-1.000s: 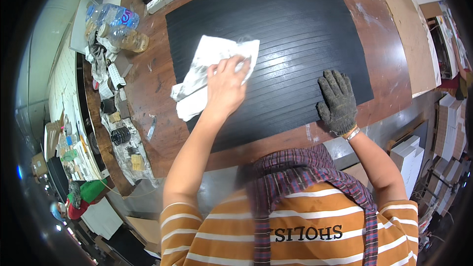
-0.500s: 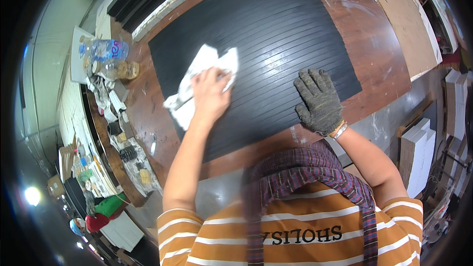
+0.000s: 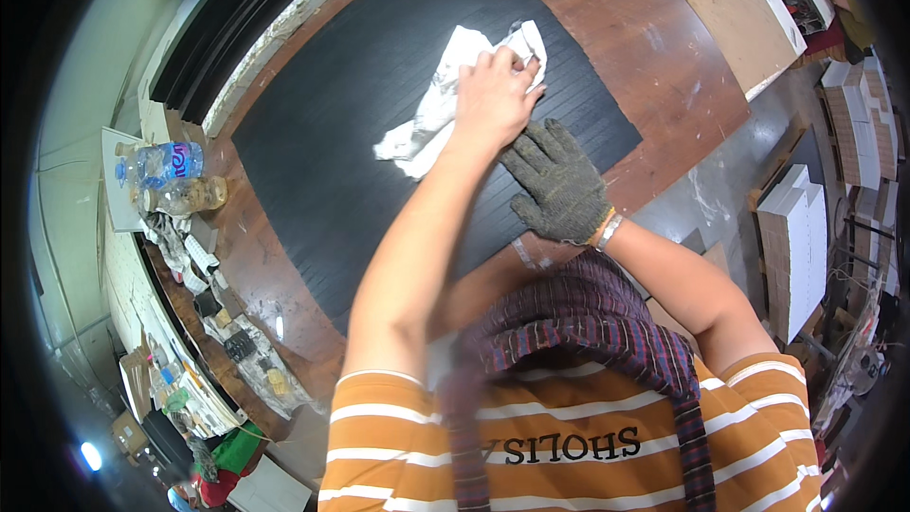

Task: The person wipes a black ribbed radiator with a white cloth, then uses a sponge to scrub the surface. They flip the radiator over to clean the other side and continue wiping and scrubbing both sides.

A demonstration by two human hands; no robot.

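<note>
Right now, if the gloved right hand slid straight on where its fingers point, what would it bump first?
Probably the bare left hand, near its wrist: the gloved right hand's fingers aim that way. From this one view, I can't tell whether they already touch.

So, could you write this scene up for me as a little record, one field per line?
Work surface: black sheet with parallel lines, lying on a brown table
Left hand: bare, bent over a crumpled white cloth on the sheet
Right hand: in a dark grey glove, open and palm down, close to the left wrist
Off to the left: two plastic bottles
Upper left: long black strips
Clothing: striped shirt, checked scarf
</note>
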